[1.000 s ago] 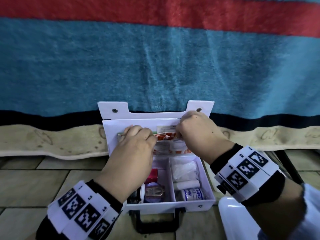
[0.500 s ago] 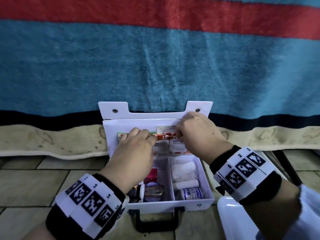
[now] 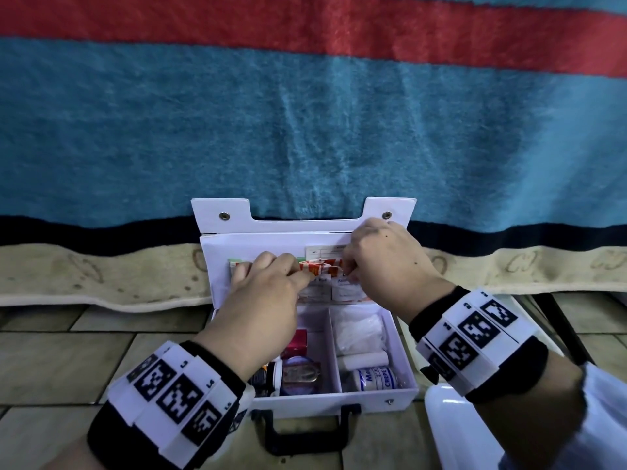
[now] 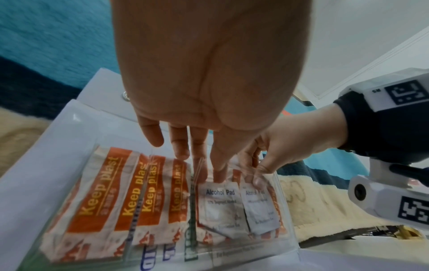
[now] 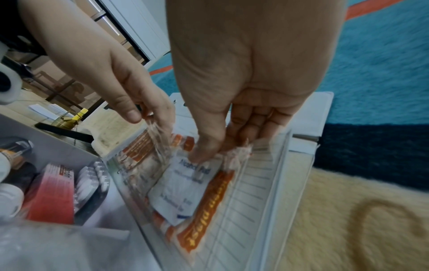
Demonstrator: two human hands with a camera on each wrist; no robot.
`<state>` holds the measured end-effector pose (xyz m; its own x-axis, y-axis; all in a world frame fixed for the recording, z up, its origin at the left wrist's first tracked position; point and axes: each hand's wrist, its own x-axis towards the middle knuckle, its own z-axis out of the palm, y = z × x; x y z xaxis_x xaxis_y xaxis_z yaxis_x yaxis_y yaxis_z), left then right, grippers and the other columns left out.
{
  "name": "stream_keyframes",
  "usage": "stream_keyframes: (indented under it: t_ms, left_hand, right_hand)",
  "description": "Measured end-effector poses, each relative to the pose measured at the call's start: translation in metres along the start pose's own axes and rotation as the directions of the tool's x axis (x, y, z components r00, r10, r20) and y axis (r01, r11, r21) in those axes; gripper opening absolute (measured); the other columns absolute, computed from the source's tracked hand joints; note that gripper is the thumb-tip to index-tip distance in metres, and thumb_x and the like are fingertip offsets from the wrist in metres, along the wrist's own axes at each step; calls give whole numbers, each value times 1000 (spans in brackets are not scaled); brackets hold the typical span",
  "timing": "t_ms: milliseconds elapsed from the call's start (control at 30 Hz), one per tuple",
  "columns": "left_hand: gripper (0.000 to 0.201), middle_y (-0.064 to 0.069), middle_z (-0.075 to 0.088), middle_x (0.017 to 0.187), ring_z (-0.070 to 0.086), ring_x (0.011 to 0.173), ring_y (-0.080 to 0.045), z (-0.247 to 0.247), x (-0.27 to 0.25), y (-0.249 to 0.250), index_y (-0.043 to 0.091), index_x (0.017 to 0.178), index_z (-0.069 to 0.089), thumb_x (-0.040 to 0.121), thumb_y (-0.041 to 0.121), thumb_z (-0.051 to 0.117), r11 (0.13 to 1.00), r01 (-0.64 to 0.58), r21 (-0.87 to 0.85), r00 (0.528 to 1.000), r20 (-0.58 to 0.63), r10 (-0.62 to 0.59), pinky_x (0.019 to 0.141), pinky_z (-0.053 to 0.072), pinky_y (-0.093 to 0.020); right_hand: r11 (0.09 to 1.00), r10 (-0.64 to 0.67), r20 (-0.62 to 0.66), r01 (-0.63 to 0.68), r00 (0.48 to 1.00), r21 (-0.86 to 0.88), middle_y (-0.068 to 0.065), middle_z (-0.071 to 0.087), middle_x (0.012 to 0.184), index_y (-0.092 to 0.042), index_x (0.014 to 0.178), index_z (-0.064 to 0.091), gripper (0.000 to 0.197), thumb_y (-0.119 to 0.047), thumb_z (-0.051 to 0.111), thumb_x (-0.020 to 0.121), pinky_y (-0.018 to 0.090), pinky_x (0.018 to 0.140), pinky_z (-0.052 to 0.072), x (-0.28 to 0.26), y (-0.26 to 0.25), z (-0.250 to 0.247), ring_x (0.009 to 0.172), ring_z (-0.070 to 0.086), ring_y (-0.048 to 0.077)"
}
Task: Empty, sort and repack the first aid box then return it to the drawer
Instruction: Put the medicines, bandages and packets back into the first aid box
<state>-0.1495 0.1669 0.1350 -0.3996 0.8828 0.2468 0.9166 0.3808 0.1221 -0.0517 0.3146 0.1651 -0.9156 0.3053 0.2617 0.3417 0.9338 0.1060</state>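
I see my left hand (image 3: pixel 268 293) and right hand (image 3: pixel 380 262) at frame centre, both pinching the lid's clear pocket (image 4: pixel 162 210) of plaster strips (image 4: pixel 104 201), first aid box (image 3: pixel 403 371) open below.

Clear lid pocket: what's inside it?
Inside the clear lid pocket: orange Keep plast plasters and two alcohol pads. Fingers of both hands reach in. Printed sheets behind are mostly covered.

Under the fingertips: 2 alcohol pads (image 4: pixel 218 201), approx. 4 orange plaster strips (image 4: pixel 97 210) to their left. Below the wrists: 1 red carton (image 3: pixel 298 340), 1 crepe bandage roll (image 3: pixel 375 379), 1 cotton wad (image 3: pixel 359 329).
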Motion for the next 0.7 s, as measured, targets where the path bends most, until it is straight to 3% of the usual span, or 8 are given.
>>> stream_keyframes:
  t_ms: [167,267,367,533,600,700]
  left_hand:
    - [55,14,43,125,33,114,-16,0,-1,1,34,132,45,85,6,46,1000,-12,12,1000,5,12,80,16,-33]
    - [56,14,42,126,32,114,-16,0,0,0,35,133,44,85,6,45,1000,-11,13,1000,21,10,84,18,-32]
    - [54,14,40,126,31,114,-16,2,0,-1,36,134,43,88,8,46,1000,0,12,1000,19,0,85,19,-33]
    - [53,13,38,125,27,117,-14,1,-1,0,36,134,41,89,8,46,1000,12,-17,999,39,-11,90,21,-33]
    - [50,14,43,123,31,117,-13,-4,-3,0,35,131,46,89,9,47,997,17,-77,999,-27,-20,94,22,-32]
    - [34,9,49,115,38,112,-13,-20,-11,-4,28,120,56,88,19,54,978,44,-205,964,-247,-95,101,29,-37]
  right_hand:
    - [1000,29,-32,-29,999,5,1,64,69,-20,64,72,14,-9,75,58,29,68,42,0,-2,3,84,59,27]
    - [1000,20,21,-20,1000,-20,2,66,85,-20,82,73,16,-9,67,71,30,77,39,0,-4,1,99,53,25]
    - [996,33,-32,-35,999,-76,-1,64,83,-20,79,72,14,-11,69,69,27,72,31,0,-5,-2,95,54,23]
    - [1000,13,80,-11,997,-23,-2,60,100,-23,98,69,21,-14,57,83,28,81,27,-2,-1,-5,110,44,19]
    - [1000,9,95,-9,995,6,-4,61,99,-26,94,70,20,-14,59,83,27,81,25,-2,3,-4,110,46,18]
    - [998,0,75,-5,997,65,-5,64,94,-25,89,73,17,-14,63,81,23,86,29,-3,7,-10,104,52,16]
